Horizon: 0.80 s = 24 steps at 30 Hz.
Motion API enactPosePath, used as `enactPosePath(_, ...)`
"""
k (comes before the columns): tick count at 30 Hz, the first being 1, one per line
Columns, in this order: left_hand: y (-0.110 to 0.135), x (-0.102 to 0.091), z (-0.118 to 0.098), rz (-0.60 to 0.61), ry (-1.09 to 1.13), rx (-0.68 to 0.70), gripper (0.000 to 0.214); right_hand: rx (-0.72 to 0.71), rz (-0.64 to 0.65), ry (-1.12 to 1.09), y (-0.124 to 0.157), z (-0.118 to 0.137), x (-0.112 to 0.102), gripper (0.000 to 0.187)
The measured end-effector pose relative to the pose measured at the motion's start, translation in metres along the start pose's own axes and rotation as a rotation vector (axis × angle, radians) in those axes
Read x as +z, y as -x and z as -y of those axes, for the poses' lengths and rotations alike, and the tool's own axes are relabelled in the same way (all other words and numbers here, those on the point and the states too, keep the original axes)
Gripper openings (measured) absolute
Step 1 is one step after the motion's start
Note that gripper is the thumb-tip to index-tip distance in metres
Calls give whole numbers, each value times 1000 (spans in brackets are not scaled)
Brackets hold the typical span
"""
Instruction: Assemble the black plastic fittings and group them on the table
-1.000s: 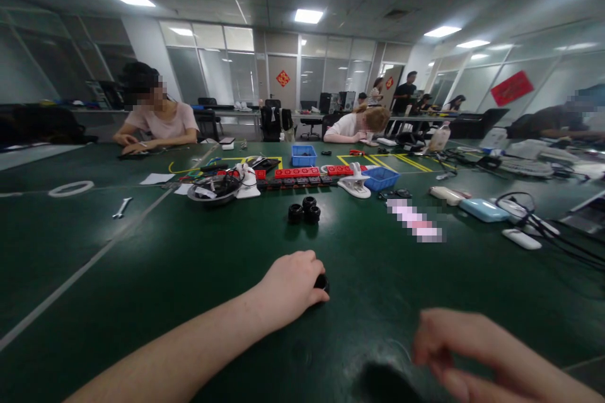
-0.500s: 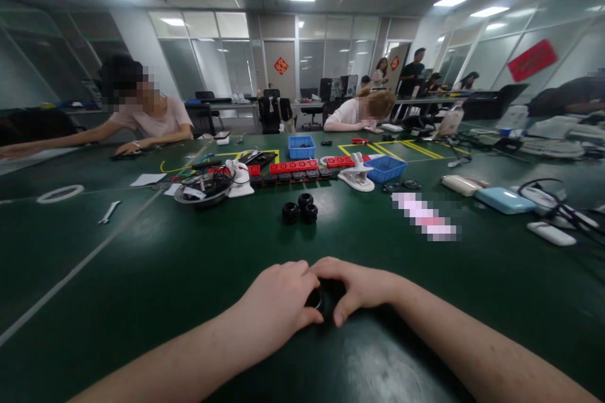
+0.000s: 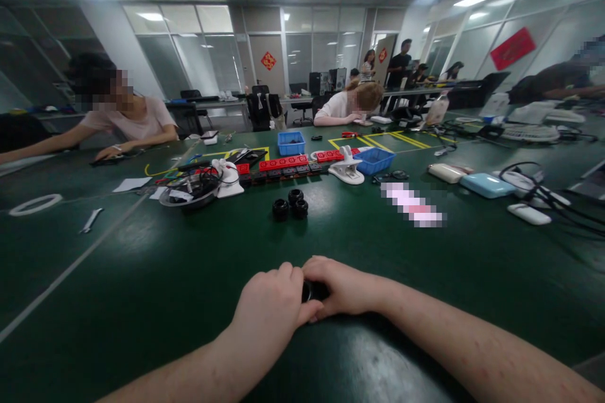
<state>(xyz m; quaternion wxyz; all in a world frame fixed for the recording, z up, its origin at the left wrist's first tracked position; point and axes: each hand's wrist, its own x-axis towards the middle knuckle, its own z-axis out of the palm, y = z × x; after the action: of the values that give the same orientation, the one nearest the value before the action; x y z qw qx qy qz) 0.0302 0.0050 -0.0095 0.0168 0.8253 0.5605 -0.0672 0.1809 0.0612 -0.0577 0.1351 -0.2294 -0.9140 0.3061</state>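
Note:
My left hand (image 3: 271, 308) and my right hand (image 3: 343, 286) meet low on the green table (image 3: 142, 264), fingers curled round a small black round part (image 3: 312, 291) between them. Only a sliver of that part shows between the thumbs. Farther out on the table sit three more black round parts (image 3: 289, 206) in a tight cluster, untouched.
Beyond the cluster lie red and black power strips (image 3: 283, 164), a white clamp (image 3: 347, 170), two blue bins (image 3: 290, 141), a bowl of cables (image 3: 189, 189), a wrench (image 3: 89, 220) and a white ring (image 3: 35, 204). Devices and cables crowd the right. Other people sit at the far side.
My right hand came in from the lower right and closed onto the black part that my left hand was holding. The hands now press closer together.

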Motion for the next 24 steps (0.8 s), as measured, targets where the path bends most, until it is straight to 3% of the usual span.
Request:
enactPosePath(7,-2,1,5,-101,18,47,46,12,2,15,2,5,-1,34)
enactPosePath(11,0,-8,22,-189,190,241,42,19,-1,-14,3,7,-1,42)
enactPosePath(14,4,-18,34,-88,348,450,38,4,3,-17,4,8,-2,43)
enactPosePath(17,6,-25,42,47,409,565,39,-15,21,-9,4,10,-4,45)
enactPosePath(20,4,-26,42,90,420,551,38,-19,24,-6,4,10,-5,46)
enactPosePath(24,3,-23,34,133,394,418,37,-46,33,-10,4,8,-5,44)
